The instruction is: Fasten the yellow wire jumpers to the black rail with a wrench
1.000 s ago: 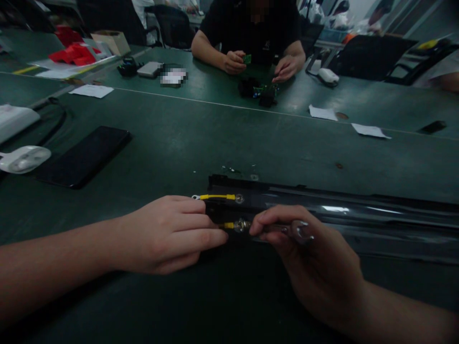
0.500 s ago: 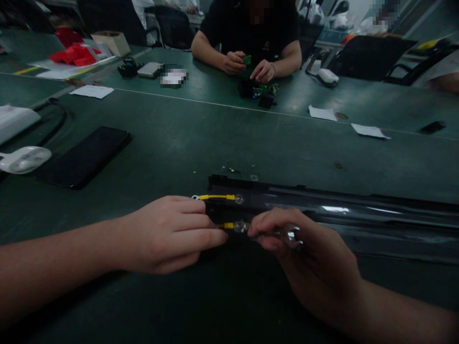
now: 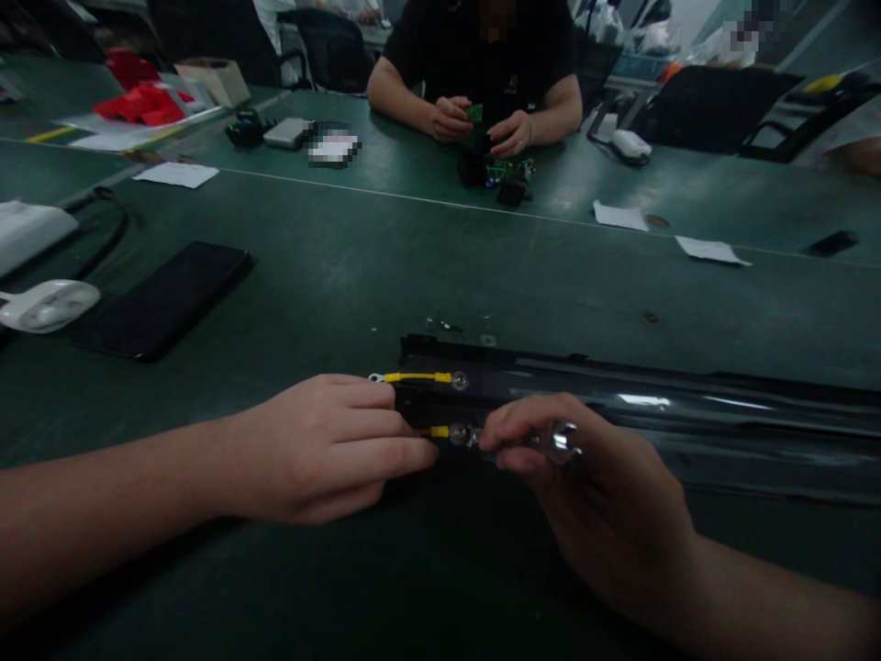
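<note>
My right hand is closed around a shiny metal wrench, its open jaw showing behind the thumb and finger. The wrench's other end lies right beside a round metal terminal on the long black panel. My left hand is closed, with its fingers pressed together on a short wire lead with a yellow sleeve that runs to that terminal. Just above lies a second yellow-sleeved wire lead, with a ring lug at its left end and its right end at another round terminal.
A black phone and a white plug-like device lie at left. Paper slips rest along the table seam. Across the table a person holds a small green circuit board near black parts.
My right hand and the wrench have shifted slightly right, its tip a little off the terminal. My left hand stays put. The person opposite has moved one hand slightly.
</note>
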A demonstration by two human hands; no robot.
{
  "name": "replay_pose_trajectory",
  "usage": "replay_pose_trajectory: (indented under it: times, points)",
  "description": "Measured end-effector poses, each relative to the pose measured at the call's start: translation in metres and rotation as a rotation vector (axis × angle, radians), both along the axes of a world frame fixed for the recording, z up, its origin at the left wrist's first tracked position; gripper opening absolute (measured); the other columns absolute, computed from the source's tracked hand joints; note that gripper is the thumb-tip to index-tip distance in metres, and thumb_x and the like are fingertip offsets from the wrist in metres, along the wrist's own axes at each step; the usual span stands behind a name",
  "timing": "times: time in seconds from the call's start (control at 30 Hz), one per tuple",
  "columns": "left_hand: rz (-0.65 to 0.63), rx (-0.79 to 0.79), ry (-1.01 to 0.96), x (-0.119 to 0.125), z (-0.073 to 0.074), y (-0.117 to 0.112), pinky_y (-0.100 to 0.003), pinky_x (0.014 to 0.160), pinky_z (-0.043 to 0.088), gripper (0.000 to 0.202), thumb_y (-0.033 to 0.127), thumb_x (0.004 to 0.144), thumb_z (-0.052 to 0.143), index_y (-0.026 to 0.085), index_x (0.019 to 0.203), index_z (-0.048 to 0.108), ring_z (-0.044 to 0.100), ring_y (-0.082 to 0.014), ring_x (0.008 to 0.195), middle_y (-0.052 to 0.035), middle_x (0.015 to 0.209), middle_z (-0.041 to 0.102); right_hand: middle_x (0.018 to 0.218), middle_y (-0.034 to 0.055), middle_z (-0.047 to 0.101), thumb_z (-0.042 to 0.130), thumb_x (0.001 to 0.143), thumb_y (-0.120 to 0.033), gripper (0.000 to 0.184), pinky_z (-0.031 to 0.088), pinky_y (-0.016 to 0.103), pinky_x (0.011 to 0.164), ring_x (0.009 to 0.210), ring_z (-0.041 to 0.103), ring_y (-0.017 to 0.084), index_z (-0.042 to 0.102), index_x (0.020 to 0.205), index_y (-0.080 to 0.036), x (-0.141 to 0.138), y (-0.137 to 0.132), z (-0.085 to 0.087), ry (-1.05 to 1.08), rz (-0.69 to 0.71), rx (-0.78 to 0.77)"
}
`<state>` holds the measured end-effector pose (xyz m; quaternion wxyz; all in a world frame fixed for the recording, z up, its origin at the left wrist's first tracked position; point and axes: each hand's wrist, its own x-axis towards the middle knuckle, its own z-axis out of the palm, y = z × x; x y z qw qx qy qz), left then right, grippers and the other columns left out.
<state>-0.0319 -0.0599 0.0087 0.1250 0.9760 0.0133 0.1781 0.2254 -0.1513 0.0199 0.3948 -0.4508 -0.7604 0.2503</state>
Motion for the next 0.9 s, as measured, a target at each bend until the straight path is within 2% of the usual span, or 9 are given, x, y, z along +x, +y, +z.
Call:
replay_pose_trajectory:
  times: [0.23, 0.33, 0.5, 0.6, 0.63, 0.7, 0.77, 0.83, 0.9]
  points:
    - [0.006, 0.0, -0.006, 0.0, 0.001, -0.001, -0.035, 0.068, 0.05, 0.028, 0.015, 0.097, 0.05, 0.011, 0.123, 0.06, 0.064, -0.0223, 0.078, -0.0116, 0.097, 0.073, 0.102, 0.0056, 0.068, 0.049, 0.104, -0.016, 0.013, 0.053, 0.027, 0.079, 0.094, 0.067, 0.016, 0.06, 0.1, -0.021, -0.001, 0.005, 0.008, -0.115, 0.014, 0.002]
    - [0.001, -0.004, -0.004, 0.0, 0.002, -0.001, -0.035, 0.067, 0.05, 0.028, 0.014, 0.096, 0.051, 0.01, 0.123, 0.06, 0.064, -0.0227, 0.078, -0.0117, 0.097, 0.073, 0.099, 0.0063, 0.061, 0.046, 0.104, -0.017, 0.018, 0.052, 0.027, 0.071, 0.084, 0.062, 0.015, 0.063, 0.096, -0.019, -0.002, 0.007, 0.019, -0.195, -0.017, -0.034]
    - [0.007, -0.005, -0.007, 0.0, 0.002, -0.001, -0.034, 0.067, 0.052, 0.031, 0.014, 0.095, 0.052, 0.012, 0.125, 0.059, 0.066, -0.0221, 0.078, -0.0107, 0.096, 0.073, 0.094, 0.0062, 0.066, 0.054, 0.1, -0.02, 0.015, 0.053, 0.032, 0.071, 0.083, 0.064, 0.019, 0.069, 0.099, -0.02, 0.01, 0.012, 0.035, -0.307, 0.034, -0.114]
    - [0.012, 0.003, -0.005, 0.0, 0.002, -0.001, -0.034, 0.067, 0.052, 0.031, 0.013, 0.094, 0.051, 0.012, 0.124, 0.059, 0.066, -0.0218, 0.079, -0.011, 0.097, 0.073, 0.098, 0.0068, 0.067, 0.06, 0.098, -0.023, 0.015, 0.055, 0.032, 0.072, 0.085, 0.067, 0.02, 0.074, 0.093, -0.021, 0.026, 0.024, 0.04, -0.272, 0.071, -0.097]
    - [0.012, 0.008, -0.006, 0.0, 0.002, -0.001, -0.034, 0.067, 0.052, 0.031, 0.013, 0.095, 0.051, 0.012, 0.124, 0.06, 0.066, -0.0218, 0.079, -0.0113, 0.098, 0.073, 0.099, 0.0068, 0.069, 0.062, 0.097, -0.023, 0.015, 0.056, 0.031, 0.071, 0.085, 0.069, 0.019, 0.074, 0.089, -0.021, 0.031, 0.029, 0.04, -0.241, 0.085, -0.128]
    - [0.011, 0.018, -0.006, 0.0, 0.001, -0.001, -0.034, 0.068, 0.052, 0.03, 0.013, 0.095, 0.051, 0.011, 0.124, 0.06, 0.066, -0.022, 0.08, -0.0119, 0.099, 0.074, 0.095, 0.0062, 0.072, 0.061, 0.097, -0.024, 0.015, 0.057, 0.027, 0.061, 0.073, 0.07, 0.016, 0.074, 0.09, -0.019, 0.041, 0.039, 0.039, -0.117, 0.158, -0.299]
    - [0.011, 0.024, -0.006, 0.0, 0.0, -0.001, -0.035, 0.069, 0.053, 0.03, 0.013, 0.096, 0.05, 0.01, 0.124, 0.06, 0.067, -0.0226, 0.081, -0.0125, 0.099, 0.074, 0.086, 0.0049, 0.074, 0.063, 0.097, -0.022, 0.013, 0.059, 0.027, 0.062, 0.069, 0.071, 0.016, 0.074, 0.092, -0.018, 0.049, 0.046, 0.037, -0.037, 0.187, -0.449]
    - [0.014, 0.024, -0.001, -0.001, 0.0, -0.001, -0.036, 0.069, 0.053, 0.029, 0.013, 0.096, 0.05, 0.01, 0.124, 0.06, 0.067, -0.0231, 0.082, -0.0129, 0.1, 0.074, 0.081, 0.0036, 0.074, 0.067, 0.094, -0.024, 0.009, 0.059, 0.026, 0.062, 0.068, 0.071, 0.016, 0.072, 0.09, -0.017, 0.053, 0.048, 0.035, -0.005, 0.163, -0.499]
    - [0.017, 0.021, 0.003, -0.001, 0.0, -0.001, -0.036, 0.068, 0.052, 0.03, 0.012, 0.097, 0.049, 0.01, 0.124, 0.06, 0.066, -0.0229, 0.081, -0.0126, 0.1, 0.073, 0.079, 0.0027, 0.074, 0.072, 0.091, -0.029, 0.012, 0.056, 0.025, 0.059, 0.068, 0.07, 0.016, 0.069, 0.088, -0.018, 0.053, 0.048, 0.034, -0.038, 0.119, -0.472]
